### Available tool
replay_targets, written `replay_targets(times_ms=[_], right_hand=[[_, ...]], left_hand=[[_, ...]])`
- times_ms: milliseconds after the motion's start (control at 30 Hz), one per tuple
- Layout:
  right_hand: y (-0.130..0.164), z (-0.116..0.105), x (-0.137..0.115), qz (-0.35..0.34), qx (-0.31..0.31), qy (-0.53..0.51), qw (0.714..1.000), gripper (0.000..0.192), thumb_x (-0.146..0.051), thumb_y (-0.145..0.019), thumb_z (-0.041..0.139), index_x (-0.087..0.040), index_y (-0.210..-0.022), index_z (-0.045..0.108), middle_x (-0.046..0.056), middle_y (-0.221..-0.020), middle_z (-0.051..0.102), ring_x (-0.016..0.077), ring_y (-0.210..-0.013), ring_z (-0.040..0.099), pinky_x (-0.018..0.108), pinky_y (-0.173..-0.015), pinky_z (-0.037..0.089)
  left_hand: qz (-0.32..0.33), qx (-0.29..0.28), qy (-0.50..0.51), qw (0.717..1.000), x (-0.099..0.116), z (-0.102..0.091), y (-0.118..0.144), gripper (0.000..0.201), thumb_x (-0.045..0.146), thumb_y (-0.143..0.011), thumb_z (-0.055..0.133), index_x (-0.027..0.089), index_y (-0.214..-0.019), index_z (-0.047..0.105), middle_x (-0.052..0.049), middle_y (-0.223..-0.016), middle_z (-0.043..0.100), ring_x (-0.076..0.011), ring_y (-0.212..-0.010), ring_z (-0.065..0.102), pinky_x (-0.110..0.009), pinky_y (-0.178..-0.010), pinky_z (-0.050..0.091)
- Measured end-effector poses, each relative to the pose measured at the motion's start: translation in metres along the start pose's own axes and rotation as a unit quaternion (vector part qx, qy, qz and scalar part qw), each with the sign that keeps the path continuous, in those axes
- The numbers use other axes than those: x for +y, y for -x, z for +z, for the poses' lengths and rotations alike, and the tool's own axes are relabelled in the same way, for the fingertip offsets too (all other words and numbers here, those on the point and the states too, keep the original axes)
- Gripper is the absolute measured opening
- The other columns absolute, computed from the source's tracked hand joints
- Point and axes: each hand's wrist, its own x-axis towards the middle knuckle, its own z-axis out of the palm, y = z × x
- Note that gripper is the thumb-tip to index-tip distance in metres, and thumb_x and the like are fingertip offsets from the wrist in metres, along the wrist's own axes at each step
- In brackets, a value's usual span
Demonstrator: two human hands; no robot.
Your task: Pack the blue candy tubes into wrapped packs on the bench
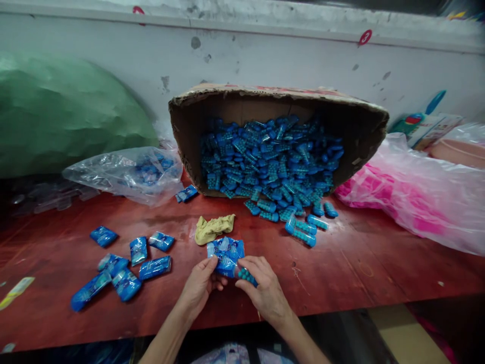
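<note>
1. Far left on the red surface I have several blue packets lying loose, some overlapping. They sit apart from my fingers, so I think that spot is best left undisturbed while I work.
2. Next comes a clear bag with blue pieces inside, behind the packets and out of my way.
3. My left hand is nearly closed, thumb on top and fingers curled underneath, pinching the lower left part of a blue wrapper. A light, steady pinch near the edge should serve best; squeezing hard could crease the film.
4. The wrapper is in front of me, between my two hands, just in front of a crumpled yellowish cloth. Drawing it slightly nearer would give it room clear of the cloth.
5. At the wrapper's right edge is a capsule of blue-green beads. I cannot tell whether its end is inside the film; lining it up straight with that edge seems wise, since a tilted end might snag.
6. My right hand is curled nearly shut, thumb and forefinger on the capsule. Gentle guiding pressure should do, as smooth plastic may slip.
7. Behind, the cardboard box opens towards me, heaped with capsules; loose ones lie before it, beyond my right fingers.
</note>
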Motion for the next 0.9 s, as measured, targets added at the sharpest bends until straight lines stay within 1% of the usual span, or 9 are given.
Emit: replay_targets(times_ms=[133, 267, 400, 500, 600, 667, 733, 833, 900], right_hand=[[-0.001, -0.002, 0.001, -0.032, -0.006, 0.01, 0.999, 0.04, -0.017, -0.074, 0.064, -0.023, -0.112, 0.054, 0.006, -0.105, 0.06, 0.0226, -0.092, 0.05, 0.039, -0.081, 0.045], [0.0, 0.0, 0.005, -0.029, 0.006, -0.025, 0.999, 0.054, -0.018, -0.074, 0.065, -0.024, -0.124, 0.043, 0.006, -0.109, 0.059, 0.0225, -0.095, 0.049, 0.038, -0.083, 0.045], [0.005, 0.011, 0.008, -0.024, 0.011, 0.006, 1.0, 0.061, -0.016, -0.076, 0.062, -0.025, -0.131, 0.035, 0.008, -0.111, 0.058, 0.0241, -0.094, 0.048, 0.04, -0.082, 0.045], [0.009, 0.023, 0.006, -0.018, 0.021, 0.012, 1.0, 0.066, -0.013, -0.077, 0.06, -0.025, -0.134, 0.03, 0.009, -0.112, 0.057, 0.0251, -0.094, 0.048, 0.043, -0.083, 0.044], [0.01, 0.032, 0.002, 0.027, 0.04, -0.055, 0.997, 0.066, -0.01, -0.074, 0.061, -0.026, -0.132, 0.032, 0.008, -0.113, 0.055, 0.0243, -0.099, 0.049, 0.041, -0.087, 0.043], [0.01, 0.032, -0.002, 0.078, 0.045, -0.132, 0.987, 0.063, -0.01, -0.073, 0.061, -0.025, -0.129, 0.036, 0.007, -0.112, 0.054, 0.022, -0.101, 0.051, 0.037, -0.088, 0.044], [0.01, 0.029, -0.004, 0.122, 0.034, -0.196, 0.972, 0.056, -0.009, -0.073, 0.059, -0.025, -0.123, 0.042, 0.004, -0.107, 0.056, 0.0193, -0.098, 0.054, 0.032, -0.086, 0.046], [0.011, 0.025, -0.007, 0.145, 0.015, -0.229, 0.962, 0.046, -0.009, -0.074, 0.055, -0.025, -0.117, 0.049, 0.003, -0.103, 0.058, 0.0183, -0.096, 0.056, 0.031, -0.086, 0.046], [0.012, 0.026, -0.007, 0.148, 0.041, -0.228, 0.962, 0.044, -0.011, -0.075, 0.056, -0.024, -0.117, 0.049, 0.003, -0.104, 0.059, 0.019, -0.097, 0.056, 0.032, -0.086, 0.046]], left_hand=[[0.016, 0.01, -0.037, 0.999, 0.002, 0.001, 0.0, 0.031, 0.042, -0.067, 0.064, 0.012, -0.071, 0.057, -0.003, -0.054, 0.063, -0.0106, -0.045, 0.055, -0.019, -0.041, 0.041], [0.022, 0.013, -0.055, 0.998, 0.002, 0.002, -0.001, 0.032, 0.042, -0.066, 0.064, 0.012, -0.07, 0.057, -0.003, -0.055, 0.063, -0.0107, -0.045, 0.055, -0.02, -0.041, 0.042], [-0.001, 0.014, -0.043, 0.999, -0.003, 0.006, -0.002, 0.031, 0.039, -0.064, 0.067, 0.012, -0.077, 0.057, -0.003, -0.059, 0.065, -0.0121, -0.049, 0.058, -0.022, -0.046, 0.046], [-0.004, 0.038, -0.036, 0.999, -0.007, 0.009, -0.003, 0.034, 0.031, -0.059, 0.072, 0.013, -0.085, 0.057, -0.002, -0.067, 0.066, -0.0136, -0.058, 0.061, -0.025, -0.053, 0.049], [-0.007, 0.037, -0.027, 0.999, -0.007, 0.008, -0.003, 0.034, 0.026, -0.059, 0.073, 0.014, -0.086, 0.055, -0.001, -0.07, 0.066, -0.0136, -0.061, 0.061, -0.025, -0.054, 0.05], [-0.019, 0.016, -0.017, 1.0, -0.004, 0.007, -0.002, 0.035, 0.025, -0.061, 0.072, 0.015, -0.089, 0.054, -0.003, -0.074, 0.066, -0.0143, -0.062, 0.062, -0.026, -0.056, 0.05], [-0.022, 0.005, -0.022, 1.0, -0.001, 0.006, 0.0, 0.038, 0.024, -0.061, 0.071, 0.015, -0.092, 0.052, -0.004, -0.078, 0.066, -0.0152, -0.064, 0.062, -0.027, -0.056, 0.05], [-0.008, 0.017, -0.04, 0.999, 0.003, 0.008, 0.001, 0.045, 0.02, -0.059, 0.073, 0.015, -0.098, 0.051, -0.004, -0.077, 0.066, -0.0152, -0.062, 0.062, -0.027, -0.055, 0.05], [-0.003, 0.034, -0.018, 0.999, 0.002, 0.011, 0.0, 0.049, 0.019, -0.059, 0.073, 0.017, -0.101, 0.049, -0.003, -0.078, 0.066, -0.0159, -0.064, 0.062, -0.028, -0.057, 0.051]])
